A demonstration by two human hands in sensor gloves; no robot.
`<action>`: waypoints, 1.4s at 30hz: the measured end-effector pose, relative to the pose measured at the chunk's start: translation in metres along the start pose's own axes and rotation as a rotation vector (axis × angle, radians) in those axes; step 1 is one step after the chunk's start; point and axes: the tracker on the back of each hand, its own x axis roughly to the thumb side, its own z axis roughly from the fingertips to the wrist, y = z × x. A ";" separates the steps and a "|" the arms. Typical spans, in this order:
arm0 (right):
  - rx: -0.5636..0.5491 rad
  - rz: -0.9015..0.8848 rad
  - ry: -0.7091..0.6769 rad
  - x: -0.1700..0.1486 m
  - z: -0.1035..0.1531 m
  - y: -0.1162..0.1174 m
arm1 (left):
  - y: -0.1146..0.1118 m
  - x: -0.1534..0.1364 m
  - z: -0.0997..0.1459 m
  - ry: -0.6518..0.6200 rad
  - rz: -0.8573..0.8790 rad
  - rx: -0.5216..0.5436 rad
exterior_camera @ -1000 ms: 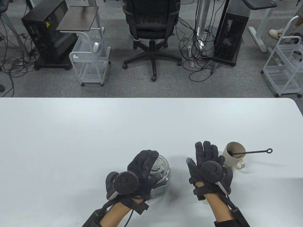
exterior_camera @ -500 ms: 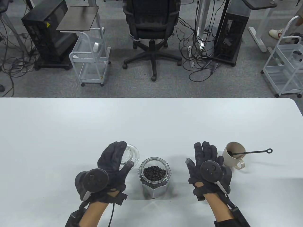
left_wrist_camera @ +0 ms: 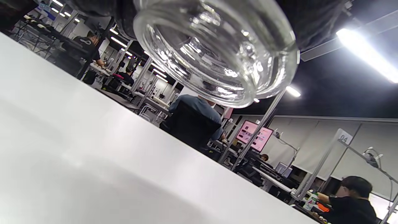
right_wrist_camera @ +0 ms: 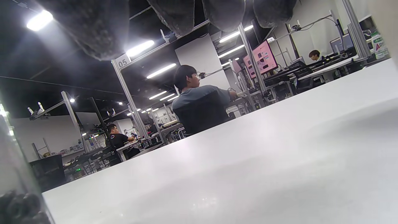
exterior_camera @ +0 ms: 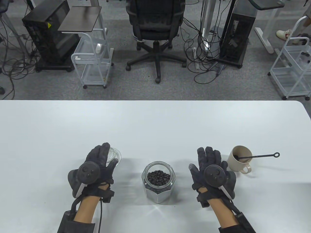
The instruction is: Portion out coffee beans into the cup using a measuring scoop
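A glass jar of dark coffee beans stands uncovered near the table's front edge, between my hands. My left hand holds the jar's clear glass lid from above, left of the jar; the left wrist view shows the lid lifted above the tabletop. My right hand hovers flat with straight fingers, holding nothing, between the jar and a beige cup. A black long-handled measuring scoop lies in the cup, its handle sticking out to the right.
The white table runs to a far edge, with a rounded corner at the right. Beyond it are an office chair, wire carts and computer towers on the floor.
My left hand lifted the glass lid off the jar and carried it left, uncovering the beans. The right hand barely shifted.
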 end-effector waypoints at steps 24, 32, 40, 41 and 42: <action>0.005 -0.042 0.039 -0.007 0.000 -0.004 | -0.029 -0.019 -0.006 0.112 -0.091 -0.187; 0.002 -0.045 0.042 -0.007 0.000 -0.006 | -0.035 -0.018 -0.007 0.128 -0.120 -0.273; 0.002 -0.052 0.046 -0.007 0.000 -0.006 | -0.037 -0.015 -0.005 0.142 -0.145 -0.304; 0.002 -0.052 0.046 -0.007 0.000 -0.006 | -0.037 -0.015 -0.005 0.142 -0.148 -0.303; 0.004 -0.054 0.046 -0.007 0.000 -0.006 | -0.037 -0.015 -0.005 0.142 -0.151 -0.304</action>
